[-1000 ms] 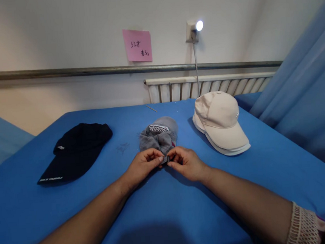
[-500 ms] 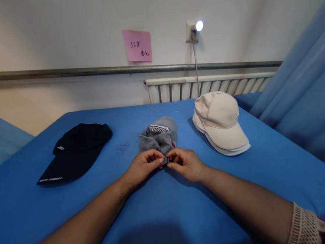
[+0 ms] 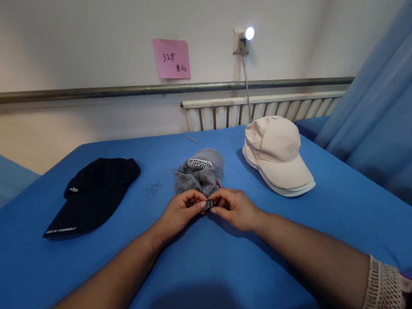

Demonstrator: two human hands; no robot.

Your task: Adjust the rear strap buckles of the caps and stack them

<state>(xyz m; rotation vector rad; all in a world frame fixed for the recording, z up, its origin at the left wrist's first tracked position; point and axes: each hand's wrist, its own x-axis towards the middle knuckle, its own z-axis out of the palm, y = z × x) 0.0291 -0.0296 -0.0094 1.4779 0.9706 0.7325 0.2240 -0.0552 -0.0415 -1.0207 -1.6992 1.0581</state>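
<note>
A grey baseball cap (image 3: 197, 177) lies in the middle of the blue-covered table, its brim pointing away from me and white lettering on it. At its near edge, both hands pinch the cap's strap (image 3: 208, 205), which has a small dark buckle. My left hand (image 3: 182, 212) grips the strap from the left between thumb and fingers. From the other side, my right hand (image 3: 237, 209) holds it in a closed pinch. The fingertips almost meet and partly cover the buckle, so how the strap runs through it cannot be made out.
On the left lies a black cap (image 3: 94, 195). Beige and white caps (image 3: 276, 151) are stacked on the right. A thin stick (image 3: 190, 138) rests near the far edge of the blue table cover (image 3: 188, 281). Behind stand a radiator (image 3: 220, 117) and a metal rail (image 3: 114, 90); a blue curtain (image 3: 386, 110) hangs right.
The view has shifted slightly, so the surroundings sit a little further left. Both hands stay pinched at the strap, with only a tiny movement of the fingers.
</note>
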